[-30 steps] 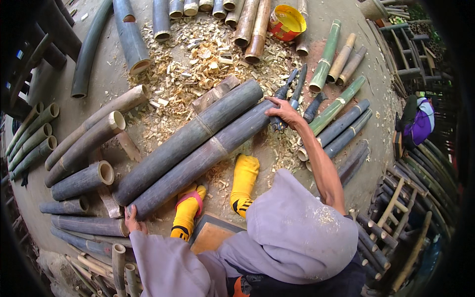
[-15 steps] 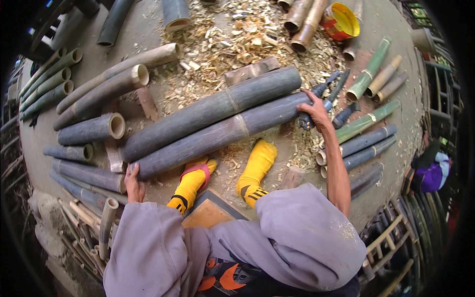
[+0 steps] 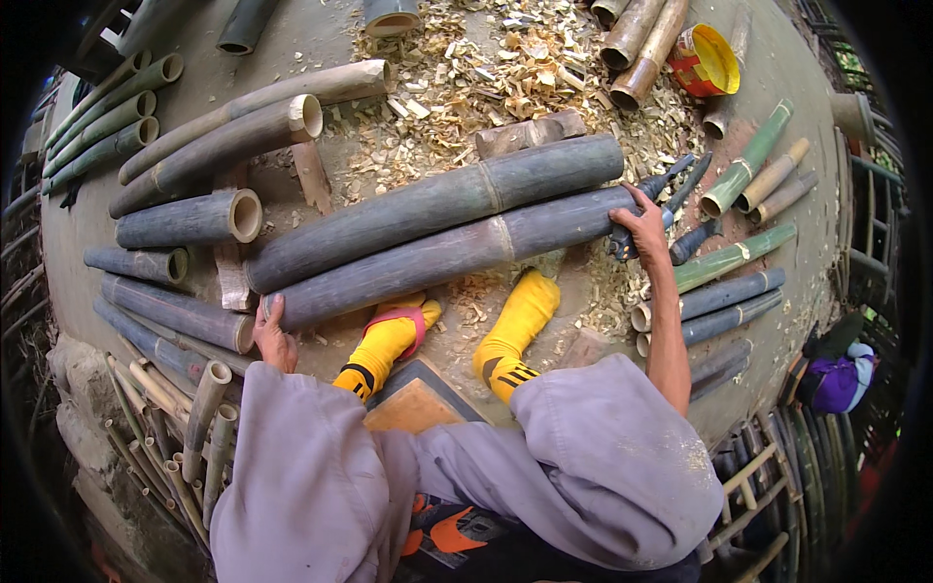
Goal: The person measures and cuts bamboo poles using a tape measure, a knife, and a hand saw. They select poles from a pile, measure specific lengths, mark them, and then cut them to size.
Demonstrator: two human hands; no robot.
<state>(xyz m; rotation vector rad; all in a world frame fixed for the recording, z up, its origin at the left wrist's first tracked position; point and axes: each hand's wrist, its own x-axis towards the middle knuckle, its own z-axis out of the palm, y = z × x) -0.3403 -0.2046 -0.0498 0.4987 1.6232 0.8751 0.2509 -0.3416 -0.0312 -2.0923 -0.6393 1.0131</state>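
Observation:
A thick dark bamboo pole (image 3: pixel 418 264) lies slantwise before me, its right end farther off than its left. At its left end my left hand (image 3: pixel 276 340) is closed around the edge, thumb up. My right hand (image 3: pixel 645 228) grips the right end, fingers bent over the rim. Right behind and alongside lies a second dark bamboo pole (image 3: pixel 428 202), which neither hand touches. Beside my right hand is a dark-handled tool (image 3: pixel 624 241), partly hidden by the hand; its kind is unclear.
Wood blocks (image 3: pixel 530 134) and pale shavings (image 3: pixel 437 97) lie beyond the poles. Cut bamboo lengths (image 3: pixel 190 219) are spread on the left, with green bamboo pieces (image 3: pixel 743 165) on the right. A yellow-red bucket (image 3: pixel 704 60) lies at far right. My yellow-socked feet (image 3: pixel 520 321) are close by.
The view has shifted slightly, so the scene sits a little farther right. Both hands keep hold of the same ends of the near bamboo pole.

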